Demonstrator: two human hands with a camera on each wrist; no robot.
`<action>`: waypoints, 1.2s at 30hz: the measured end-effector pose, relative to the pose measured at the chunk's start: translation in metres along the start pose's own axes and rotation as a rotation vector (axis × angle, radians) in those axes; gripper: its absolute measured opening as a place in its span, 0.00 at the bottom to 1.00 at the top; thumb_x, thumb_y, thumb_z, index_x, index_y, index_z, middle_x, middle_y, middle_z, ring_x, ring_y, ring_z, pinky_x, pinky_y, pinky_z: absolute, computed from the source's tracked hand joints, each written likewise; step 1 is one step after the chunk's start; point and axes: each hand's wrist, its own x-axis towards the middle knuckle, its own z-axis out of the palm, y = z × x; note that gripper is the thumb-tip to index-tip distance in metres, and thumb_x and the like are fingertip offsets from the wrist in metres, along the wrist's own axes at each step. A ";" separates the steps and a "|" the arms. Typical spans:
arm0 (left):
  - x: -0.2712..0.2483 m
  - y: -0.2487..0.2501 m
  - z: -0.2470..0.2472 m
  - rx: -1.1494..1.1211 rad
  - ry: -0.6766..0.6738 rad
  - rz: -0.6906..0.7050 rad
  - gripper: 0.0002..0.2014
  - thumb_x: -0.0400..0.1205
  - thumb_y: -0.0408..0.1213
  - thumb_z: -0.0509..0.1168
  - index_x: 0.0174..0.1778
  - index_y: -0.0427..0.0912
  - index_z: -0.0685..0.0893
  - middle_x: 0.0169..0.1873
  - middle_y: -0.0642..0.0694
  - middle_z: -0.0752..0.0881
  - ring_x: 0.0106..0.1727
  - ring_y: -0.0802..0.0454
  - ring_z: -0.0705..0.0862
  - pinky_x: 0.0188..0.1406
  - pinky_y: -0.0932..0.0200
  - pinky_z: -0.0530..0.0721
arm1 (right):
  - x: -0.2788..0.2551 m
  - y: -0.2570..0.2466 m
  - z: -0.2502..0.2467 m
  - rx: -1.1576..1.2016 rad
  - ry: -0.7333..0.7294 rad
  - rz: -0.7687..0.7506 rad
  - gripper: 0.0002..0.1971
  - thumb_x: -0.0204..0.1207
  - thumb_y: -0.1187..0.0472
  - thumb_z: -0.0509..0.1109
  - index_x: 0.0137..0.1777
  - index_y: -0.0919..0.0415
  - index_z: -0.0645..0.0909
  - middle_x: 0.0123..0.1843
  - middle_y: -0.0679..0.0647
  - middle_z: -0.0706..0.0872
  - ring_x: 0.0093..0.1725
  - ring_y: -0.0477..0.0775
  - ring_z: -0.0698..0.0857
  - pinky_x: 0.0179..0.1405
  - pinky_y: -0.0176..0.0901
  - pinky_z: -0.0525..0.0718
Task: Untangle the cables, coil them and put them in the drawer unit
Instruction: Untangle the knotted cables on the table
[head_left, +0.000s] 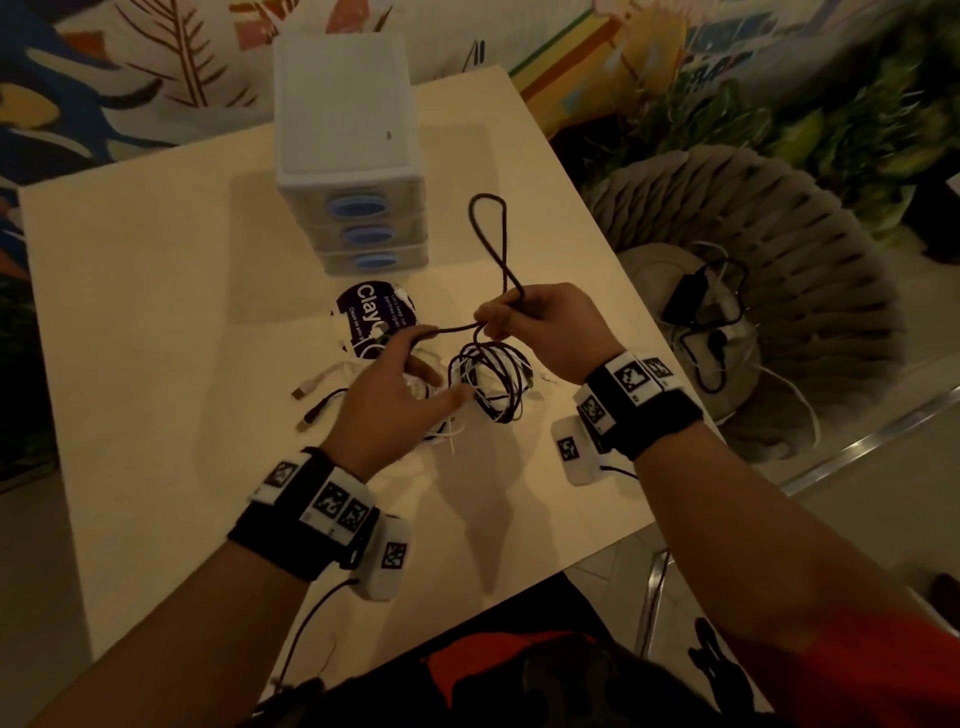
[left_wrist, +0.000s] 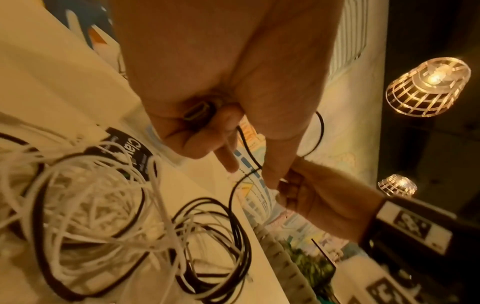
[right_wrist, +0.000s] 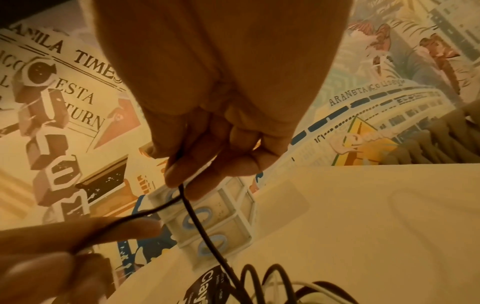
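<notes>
- The right hand (head_left: 540, 327) is pinching a black cable (head_left: 488, 244) between its curled fingers and thumb, raised above the cream table (head_left: 156, 312), nearer the person than the drawer unit (head_left: 358, 171).
- From that pinch the black cable is arching away in one tall loop whose top is lying just to the right of the drawer unit's three blue-handled drawers.
- The left hand (head_left: 395, 395) is holding a stretch of the same black cable at its fingertips, in front of the drawer unit and slightly left of the right hand; the left wrist view is showing the cable's plug tucked under its curled fingers (left_wrist: 226, 133).
- The thumb of the left hand is sticking out sideways toward the pile below.
- Between the two hands the black cable is running nearly taut, then dropping down into the tangle.
- A tangle of black and white cables (head_left: 488, 384) is resting on the table directly under the hands, on the person's side of the drawer unit.
- White cables with plugs (head_left: 311, 384) are trailing out of the tangle to its left.
- A dark round sticker printed "Clay" (head_left: 371, 317) is lying on the table between the drawer unit and the tangle, partly hidden by the left hand.
- The drawer unit is standing at the far side of the table with all three drawers pushed in.
- Each wrist is wearing a black band with white marker blocks (head_left: 634, 379).
</notes>
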 end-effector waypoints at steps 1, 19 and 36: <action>0.004 0.003 0.006 0.025 -0.023 -0.008 0.34 0.74 0.61 0.78 0.75 0.66 0.73 0.45 0.58 0.89 0.34 0.61 0.87 0.38 0.58 0.86 | 0.000 -0.002 0.001 0.009 -0.035 -0.003 0.10 0.80 0.48 0.75 0.51 0.53 0.93 0.41 0.46 0.94 0.47 0.44 0.93 0.61 0.54 0.89; 0.060 0.009 0.033 -0.064 -0.002 -0.041 0.18 0.90 0.53 0.62 0.45 0.48 0.92 0.33 0.57 0.93 0.44 0.65 0.90 0.52 0.64 0.80 | -0.028 0.059 0.039 -0.462 -0.102 0.252 0.22 0.73 0.40 0.76 0.60 0.50 0.77 0.51 0.49 0.88 0.49 0.55 0.86 0.43 0.47 0.81; 0.070 -0.006 0.017 0.165 -0.055 0.001 0.14 0.86 0.58 0.65 0.51 0.51 0.87 0.43 0.61 0.87 0.46 0.63 0.84 0.48 0.64 0.76 | -0.025 0.073 0.008 0.013 -0.183 0.123 0.16 0.85 0.55 0.69 0.70 0.40 0.78 0.57 0.45 0.93 0.59 0.46 0.91 0.68 0.61 0.84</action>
